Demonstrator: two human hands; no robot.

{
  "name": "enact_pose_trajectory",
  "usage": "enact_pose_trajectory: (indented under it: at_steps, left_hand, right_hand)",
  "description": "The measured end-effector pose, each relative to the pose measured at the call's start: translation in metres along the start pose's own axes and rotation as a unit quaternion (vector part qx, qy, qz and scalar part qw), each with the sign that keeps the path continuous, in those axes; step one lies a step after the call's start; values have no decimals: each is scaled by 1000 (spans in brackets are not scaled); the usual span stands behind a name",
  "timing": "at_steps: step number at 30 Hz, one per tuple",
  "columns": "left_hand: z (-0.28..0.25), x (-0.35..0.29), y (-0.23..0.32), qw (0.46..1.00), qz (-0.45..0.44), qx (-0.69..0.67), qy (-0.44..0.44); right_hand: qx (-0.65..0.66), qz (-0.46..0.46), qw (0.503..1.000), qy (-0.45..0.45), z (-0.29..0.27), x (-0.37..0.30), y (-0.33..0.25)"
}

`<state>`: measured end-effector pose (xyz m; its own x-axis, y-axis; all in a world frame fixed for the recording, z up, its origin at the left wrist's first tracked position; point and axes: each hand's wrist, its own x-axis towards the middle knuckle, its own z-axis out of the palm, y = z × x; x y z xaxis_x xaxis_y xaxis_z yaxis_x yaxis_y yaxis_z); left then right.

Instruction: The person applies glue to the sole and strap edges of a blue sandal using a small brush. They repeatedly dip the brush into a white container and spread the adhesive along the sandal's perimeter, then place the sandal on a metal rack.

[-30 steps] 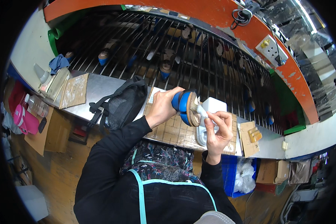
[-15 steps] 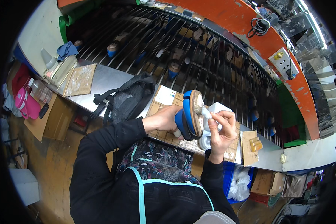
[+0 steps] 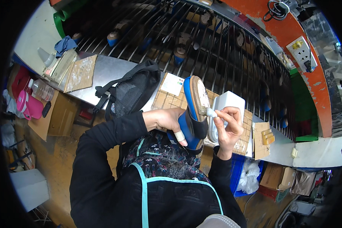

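A blue shoe (image 3: pixel 187 94) with a dark strap is gripped in my left hand (image 3: pixel 167 119), its underside turned up and to the right. The thumb of that hand wears a pale wrap. Between the closed thumb and fingertips of my right hand (image 3: pixel 230 131) is a small brush (image 3: pixel 211 113) with a whitish handle; its bristles touch the sole's pale, wet-looking underside. Behind the right hand stands a white plastic container (image 3: pixel 231 99), partly hidden by the fingers. Below the shoe lies a gridded cardboard sheet (image 3: pixel 161 100) with a white card (image 3: pixel 172 83) on it.
Beyond the bench edge runs a rack of metal bars (image 3: pixel 140 49) with several blue shoes. A black mesh bag (image 3: pixel 135 91) lies on the left, near a stained cardboard piece (image 3: pixel 80 74). Yellowish blocks (image 3: pixel 268 136) sit on the right; a blue bin (image 3: pixel 236 176) is below.
The shoe has turned so its sole stands more upright, toe away. The brush has moved from the sole's middle toward its nearer part. The white container shows more fully.
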<state>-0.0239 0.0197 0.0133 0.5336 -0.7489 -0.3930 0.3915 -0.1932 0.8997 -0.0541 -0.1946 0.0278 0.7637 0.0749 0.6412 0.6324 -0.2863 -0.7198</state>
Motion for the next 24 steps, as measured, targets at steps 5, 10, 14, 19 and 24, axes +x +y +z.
enact_pose_trajectory:
  at_steps: [5, 10, 14, 19, 24]
  left_hand:
    - [-3, 1, -2, 998, -27, -36, -46]
    - [-5, 8, -11, 991, -12, -65, -116]
    - [-5, 8, -15, 993, -15, -41, -106]
    - [-4, -4, -22, 991, 128, -10, -44]
    - [-6, -8, -41, 926, 234, -297, 22]
  right_hand:
    - [19, 6, 1000, -24, -4, -1, 8]
    - [29, -58, 993, -100, -18, 22, 15]
    - [11, 22, 999, -27, -6, 22, 24]
    - [-22, 130, 991, -21, -26, -43, 12]
    - [-224, 263, 933, 98, -69, -103, 10]
